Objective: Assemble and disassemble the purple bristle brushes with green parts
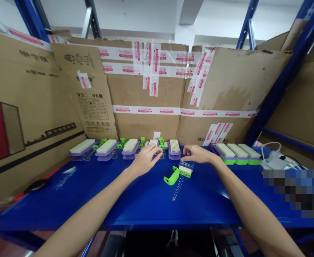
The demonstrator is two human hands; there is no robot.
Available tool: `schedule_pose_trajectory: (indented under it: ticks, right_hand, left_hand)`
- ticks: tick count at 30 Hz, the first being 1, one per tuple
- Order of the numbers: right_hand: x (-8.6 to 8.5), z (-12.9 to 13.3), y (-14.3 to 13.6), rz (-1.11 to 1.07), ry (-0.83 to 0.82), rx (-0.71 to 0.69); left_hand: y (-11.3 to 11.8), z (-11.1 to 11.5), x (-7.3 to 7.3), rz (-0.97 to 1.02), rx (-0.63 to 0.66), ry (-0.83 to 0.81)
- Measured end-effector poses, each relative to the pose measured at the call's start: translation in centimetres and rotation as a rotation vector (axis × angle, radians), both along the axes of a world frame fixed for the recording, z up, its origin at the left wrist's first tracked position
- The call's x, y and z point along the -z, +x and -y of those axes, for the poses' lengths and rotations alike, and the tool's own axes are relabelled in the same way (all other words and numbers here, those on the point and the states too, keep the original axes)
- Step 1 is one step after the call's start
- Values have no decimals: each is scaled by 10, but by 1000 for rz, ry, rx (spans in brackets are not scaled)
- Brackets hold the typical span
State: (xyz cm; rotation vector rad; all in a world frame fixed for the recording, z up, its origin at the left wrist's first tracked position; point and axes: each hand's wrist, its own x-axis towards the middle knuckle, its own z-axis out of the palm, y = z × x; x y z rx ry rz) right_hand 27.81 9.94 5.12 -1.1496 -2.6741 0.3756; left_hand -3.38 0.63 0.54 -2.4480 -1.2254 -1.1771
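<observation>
My left hand (146, 159) is at the back of the table, in front of a pale-bristled brush (153, 142) and green plastic parts (161, 142). Its fingers are drawn together at the tips; what they hold, if anything, is too small to make out. My right hand (197, 154) hovers with thumb and fingers curved apart, just above a clear plastic piece (187, 164). Below it lie a white block with a green edge (185, 171), a bright green curved handle (173, 177) and a metal coil spring (177, 188). A purple-based brush (174, 147) stands between my hands.
More purple-based brushes (107, 148) with green parts and springs line the back left. Several green-and-purple brushes (235, 153) sit at the right beside a white power strip with cables (276, 159). Taped cardboard (148, 92) walls the blue table (135, 203). A dark object (36, 185) lies left.
</observation>
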Motion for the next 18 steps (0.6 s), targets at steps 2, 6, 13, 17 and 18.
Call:
schedule_pose_trajectory:
  ticks: [2,6,13,17,18]
  right_hand:
    - [-4,2,0,-19,-14,-29]
    - [-8,11,-8,-76,-82,-163]
    - [-1,37,-34,-1,-180,-346]
    - [3,60,-50,-23,-103,-384]
    - [5,66,-55,-28,-33,-367]
  left_hand:
    - [0,1,1,8,-2,-75]
    - [-1,1,5,6,-42,-168]
    - [-1,-1,6,-12,-110,-170]
    - [-1,-1,6,-8,-165,-125]
    - [-1,-1,6,-2,-187,-110]
